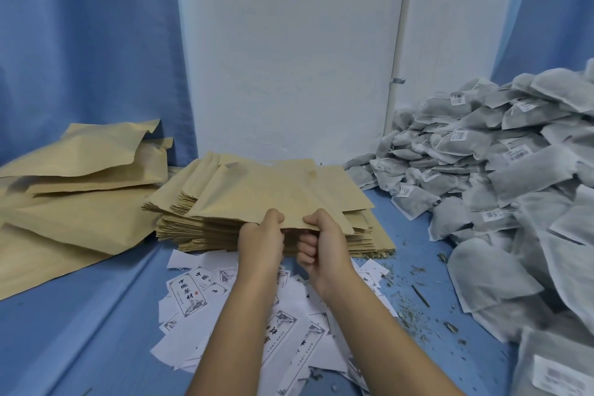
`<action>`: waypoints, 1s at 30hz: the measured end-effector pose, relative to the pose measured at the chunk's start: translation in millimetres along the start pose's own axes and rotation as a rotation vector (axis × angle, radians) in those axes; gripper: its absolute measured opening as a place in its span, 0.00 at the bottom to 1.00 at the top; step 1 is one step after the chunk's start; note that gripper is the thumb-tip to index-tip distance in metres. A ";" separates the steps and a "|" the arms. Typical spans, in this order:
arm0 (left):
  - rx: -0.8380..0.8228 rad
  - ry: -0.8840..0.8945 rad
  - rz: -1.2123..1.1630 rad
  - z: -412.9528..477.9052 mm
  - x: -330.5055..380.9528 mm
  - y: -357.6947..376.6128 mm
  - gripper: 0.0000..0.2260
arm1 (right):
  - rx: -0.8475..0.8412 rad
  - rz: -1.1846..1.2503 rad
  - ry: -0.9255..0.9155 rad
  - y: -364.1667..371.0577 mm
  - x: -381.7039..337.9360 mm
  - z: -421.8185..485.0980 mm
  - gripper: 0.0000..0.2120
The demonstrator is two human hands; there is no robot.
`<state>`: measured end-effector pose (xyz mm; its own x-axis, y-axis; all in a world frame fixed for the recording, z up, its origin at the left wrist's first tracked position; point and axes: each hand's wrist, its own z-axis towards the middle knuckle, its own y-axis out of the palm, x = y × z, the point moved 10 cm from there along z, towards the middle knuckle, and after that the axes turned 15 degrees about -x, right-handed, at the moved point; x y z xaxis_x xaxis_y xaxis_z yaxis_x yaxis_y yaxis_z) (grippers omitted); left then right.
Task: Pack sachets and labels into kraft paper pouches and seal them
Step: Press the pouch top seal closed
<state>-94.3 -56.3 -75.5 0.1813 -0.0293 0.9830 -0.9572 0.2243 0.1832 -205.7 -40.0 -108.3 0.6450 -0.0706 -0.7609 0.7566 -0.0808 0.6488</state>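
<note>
Both hands, left [261, 236] and right [321, 239], pinch the near edge of the top pouch [273, 196] on the pouch stack [199, 228].

The fingers of your left hand [261, 235] lie out of sight under the top pouch [273, 196], and your forearms cover the middle of the scattered labels [189, 296]. The sachet heap [514, 177] runs off the right edge, the loose pouches [80, 170] off the left. Print on the sachet tags [458, 135] is too blurred to read.

Packing workroom: heaped sachets [514, 177], stacked pouches [257, 196].
</note>
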 end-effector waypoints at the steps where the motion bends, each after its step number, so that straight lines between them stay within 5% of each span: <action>1: -0.001 0.000 -0.001 0.8 -1.3 0.6 0.08 | 0.017 0.026 -0.010 -2.1 1.1 0.3 0.14; 7: -0.089 -0.028 0.024 1.4 -7.8 11.0 0.12 | -0.068 -0.040 0.053 7.7 10.3 0.3 0.15; 13: -0.002 0.001 -0.003 2.9 -7.0 -1.6 0.07 | 0.126 0.029 -0.071 -10.7 4.5 -4.7 0.12; 18: -0.104 -0.041 0.002 2.1 -10.1 10.0 0.12 | 0.022 0.002 0.029 -0.6 9.9 -0.4 0.09; 22: -0.029 -0.029 -0.047 2.8 -7.9 -4.6 0.09 | 0.055 -0.029 0.025 -6.9 9.9 -3.3 0.08; 30: -0.137 -0.101 -0.025 2.4 -17.4 10.2 0.13 | 0.027 -0.096 -0.042 4.1 3.9 -5.2 0.16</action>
<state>-107.8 -55.8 -90.7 0.1748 -0.1328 0.9756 -0.9116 0.3525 0.2113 -199.5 -35.5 -108.6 0.5643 -0.1031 -0.8191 0.8111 -0.1157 0.5734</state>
